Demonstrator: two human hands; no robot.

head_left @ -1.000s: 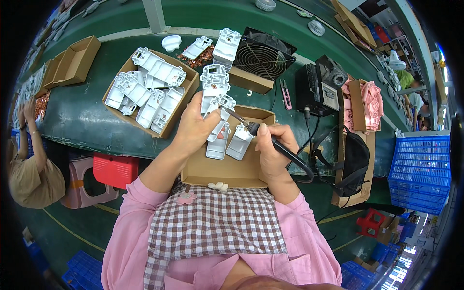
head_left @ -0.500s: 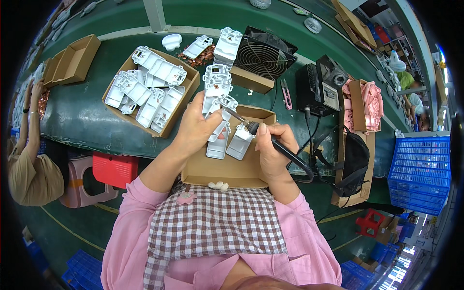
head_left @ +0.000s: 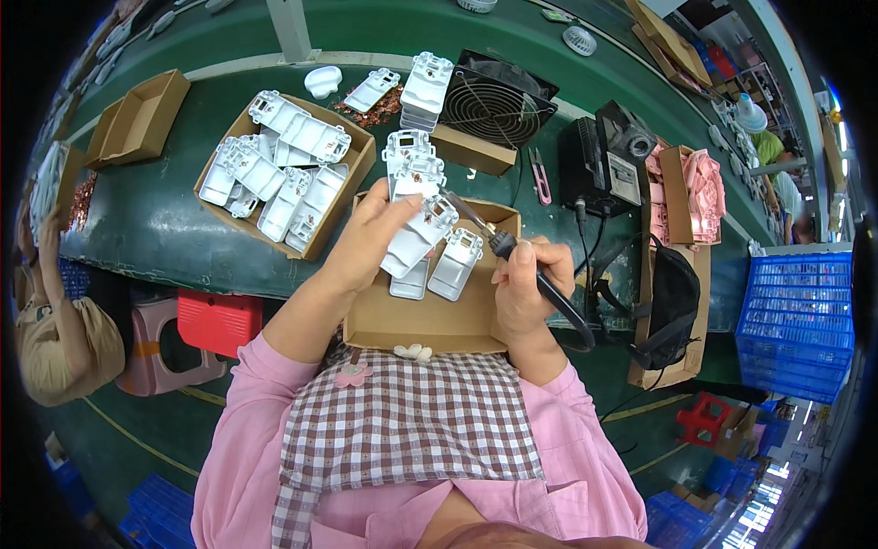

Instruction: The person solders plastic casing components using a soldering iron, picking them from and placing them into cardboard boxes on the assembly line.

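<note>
My left hand [head_left: 364,242] is closed on a white plastic housing [head_left: 413,247], with its thumb over the top face. More white housings lie against it in a row that runs away from me. In my closed right hand [head_left: 529,288] is a soldering iron [head_left: 502,243], whose tip points up and left beside the far end of the held housing. Whether the tip touches it I cannot tell. Beneath my hands stands a shallow cardboard box [head_left: 425,339]; another white housing [head_left: 455,265] lies in it.
A cardboard box [head_left: 358,174] heaped with white housings stands to the left. Behind are a black fan [head_left: 494,105] and copper-coloured bits [head_left: 373,112]. Pink-handled tweezers [head_left: 541,178] lie beside a black soldering station [head_left: 594,165]. Another person's arms [head_left: 50,265] show at far left.
The housing in my left hand has swung so its near end sits lower and further left. My right hand and the iron have shifted slightly right and nearer to me.
</note>
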